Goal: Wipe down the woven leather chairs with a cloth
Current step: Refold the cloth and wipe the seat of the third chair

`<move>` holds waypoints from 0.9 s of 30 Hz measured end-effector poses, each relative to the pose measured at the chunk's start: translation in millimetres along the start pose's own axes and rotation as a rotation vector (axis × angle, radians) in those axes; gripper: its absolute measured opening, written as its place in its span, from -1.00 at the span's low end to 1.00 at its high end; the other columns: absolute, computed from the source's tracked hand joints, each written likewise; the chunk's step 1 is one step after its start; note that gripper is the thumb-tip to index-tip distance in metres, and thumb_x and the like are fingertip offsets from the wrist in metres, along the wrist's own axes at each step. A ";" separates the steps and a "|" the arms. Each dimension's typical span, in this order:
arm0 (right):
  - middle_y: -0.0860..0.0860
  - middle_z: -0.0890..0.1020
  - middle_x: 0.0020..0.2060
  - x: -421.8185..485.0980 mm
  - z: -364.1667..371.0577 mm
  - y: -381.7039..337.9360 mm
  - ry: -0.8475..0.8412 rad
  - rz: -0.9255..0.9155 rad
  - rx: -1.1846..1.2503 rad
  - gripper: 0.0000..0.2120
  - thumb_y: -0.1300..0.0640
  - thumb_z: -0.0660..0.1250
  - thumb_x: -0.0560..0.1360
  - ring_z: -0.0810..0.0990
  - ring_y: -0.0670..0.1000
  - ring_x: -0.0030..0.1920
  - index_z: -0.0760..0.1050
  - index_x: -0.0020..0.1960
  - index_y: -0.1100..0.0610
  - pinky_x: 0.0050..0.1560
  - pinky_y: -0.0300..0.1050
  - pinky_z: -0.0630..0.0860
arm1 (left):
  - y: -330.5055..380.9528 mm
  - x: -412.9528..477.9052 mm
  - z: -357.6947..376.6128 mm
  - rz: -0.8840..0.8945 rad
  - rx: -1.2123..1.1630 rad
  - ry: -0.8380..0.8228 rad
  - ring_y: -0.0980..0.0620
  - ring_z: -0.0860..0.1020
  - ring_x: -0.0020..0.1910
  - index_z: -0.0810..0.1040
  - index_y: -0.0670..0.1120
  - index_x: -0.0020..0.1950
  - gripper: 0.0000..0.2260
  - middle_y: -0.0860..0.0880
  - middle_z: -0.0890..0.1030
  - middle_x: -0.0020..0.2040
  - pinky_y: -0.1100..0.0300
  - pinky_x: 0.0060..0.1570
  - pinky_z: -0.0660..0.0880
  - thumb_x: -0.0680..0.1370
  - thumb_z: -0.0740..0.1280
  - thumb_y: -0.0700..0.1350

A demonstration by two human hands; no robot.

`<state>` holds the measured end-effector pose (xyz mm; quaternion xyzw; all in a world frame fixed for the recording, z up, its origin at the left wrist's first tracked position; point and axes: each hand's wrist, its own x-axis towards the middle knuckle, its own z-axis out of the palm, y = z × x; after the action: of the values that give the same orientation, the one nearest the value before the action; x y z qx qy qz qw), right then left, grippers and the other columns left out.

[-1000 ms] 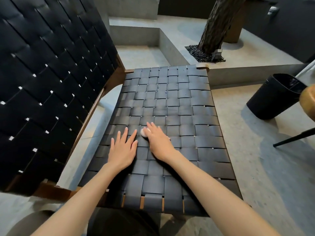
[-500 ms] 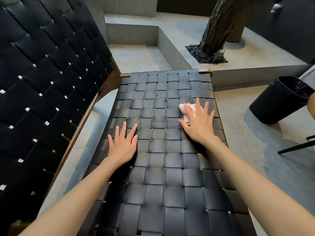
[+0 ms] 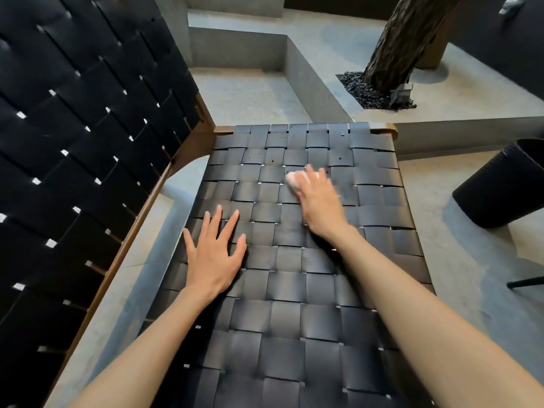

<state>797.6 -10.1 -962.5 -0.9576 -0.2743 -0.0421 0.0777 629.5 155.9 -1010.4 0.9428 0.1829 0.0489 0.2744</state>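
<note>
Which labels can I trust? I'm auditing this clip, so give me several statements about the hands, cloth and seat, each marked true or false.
1. The right hand presses a pale cloth onto the seat. True.
2. The left hand holds the cloth. False: it lies flat on the seat with fingers spread and holds nothing.
3. A dark bin stands on the floor to the right of the seat. True.
4. The cloth is at the seat's near edge. False: it is on the far half of the seat, beyond both hands.
</note>
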 end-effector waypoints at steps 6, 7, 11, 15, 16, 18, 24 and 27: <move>0.11 0.09 0.55 15.8 26.9 -57.2 -0.138 -0.266 0.017 -0.54 0.17 0.05 0.66 -0.01 0.22 0.54 0.10 0.55 0.15 0.48 0.06 -0.05 | -11.3 2.8 1.8 -0.039 0.058 0.054 0.09 -0.13 0.56 0.04 0.22 0.56 -0.56 0.10 -0.04 0.59 -0.13 0.51 -0.18 0.66 -0.03 0.12; 0.10 0.09 0.55 15.2 23.4 -51.6 -0.145 -0.303 -0.002 -0.54 0.18 0.04 0.66 -0.01 0.20 0.54 0.09 0.55 0.14 0.49 0.05 -0.06 | -12.8 2.4 2.2 -0.032 0.077 0.054 0.09 -0.13 0.56 0.02 0.22 0.56 -0.55 0.10 -0.04 0.59 -0.12 0.51 -0.17 0.66 -0.04 0.12; 0.13 0.12 0.54 13.6 1.3 6.9 -0.003 -0.190 -0.070 -0.46 0.34 0.09 0.57 0.02 0.22 0.54 0.16 0.53 0.13 0.49 0.12 -0.07 | -13.3 2.3 3.4 -0.029 0.073 0.062 0.09 -0.13 0.56 0.02 0.22 0.56 -0.55 0.10 -0.05 0.59 -0.08 0.51 -0.19 0.66 -0.04 0.12; 0.21 0.07 0.54 21.4 -12.6 28.9 0.068 0.100 -0.088 -0.41 0.41 0.06 0.52 -0.01 0.28 0.53 0.13 0.53 0.17 0.49 0.16 -0.09 | -13.7 2.7 4.5 -0.022 0.088 0.062 0.08 -0.13 0.56 0.01 0.22 0.56 -0.50 0.10 -0.05 0.59 -0.06 0.49 -0.21 0.60 -0.14 0.17; 0.22 0.05 0.54 22.5 -10.0 19.4 0.063 0.122 -0.066 -0.40 0.43 0.05 0.50 -0.02 0.28 0.53 0.13 0.53 0.18 0.49 0.13 -0.09 | -13.7 3.0 4.6 -0.022 0.088 0.060 0.08 -0.13 0.56 0.01 0.22 0.56 -0.49 0.10 -0.05 0.59 -0.05 0.49 -0.21 0.59 -0.15 0.18; 0.24 0.02 0.54 24.3 1.4 -5.6 0.032 0.069 -0.022 -0.37 0.46 0.05 0.47 -0.04 0.29 0.53 0.11 0.52 0.20 0.50 0.10 -0.09 | -13.7 4.0 4.8 -0.020 0.090 0.054 0.08 -0.14 0.56 0.00 0.22 0.56 -0.48 0.10 -0.06 0.59 -0.05 0.50 -0.22 0.57 -0.17 0.18; 0.18 0.05 0.54 27.0 30.8 -69.7 -0.117 -0.281 0.041 -0.41 0.43 0.09 0.52 -0.03 0.22 0.54 0.08 0.52 0.25 0.47 0.04 -0.02 | -16.6 7.5 1.8 0.004 0.091 0.008 0.07 -0.14 0.56 0.00 0.19 0.56 -0.46 0.09 -0.07 0.59 -0.03 0.51 -0.21 0.57 -0.16 0.20; 0.17 0.04 0.55 23.2 22.4 -53.8 -0.115 -0.358 -0.022 -0.38 0.44 0.07 0.52 -0.02 0.21 0.54 0.06 0.54 0.22 0.49 0.05 -0.03 | -26.8 9.5 -3.1 0.078 0.105 -0.038 0.08 -0.16 0.56 -0.03 0.21 0.56 -0.42 0.09 -0.10 0.59 0.06 0.50 -0.23 0.53 -0.23 0.27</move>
<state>789.4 50.8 -974.9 -0.8950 -0.4439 -0.0035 0.0429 629.2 181.9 -1022.2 0.9630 0.1434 0.0321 0.2260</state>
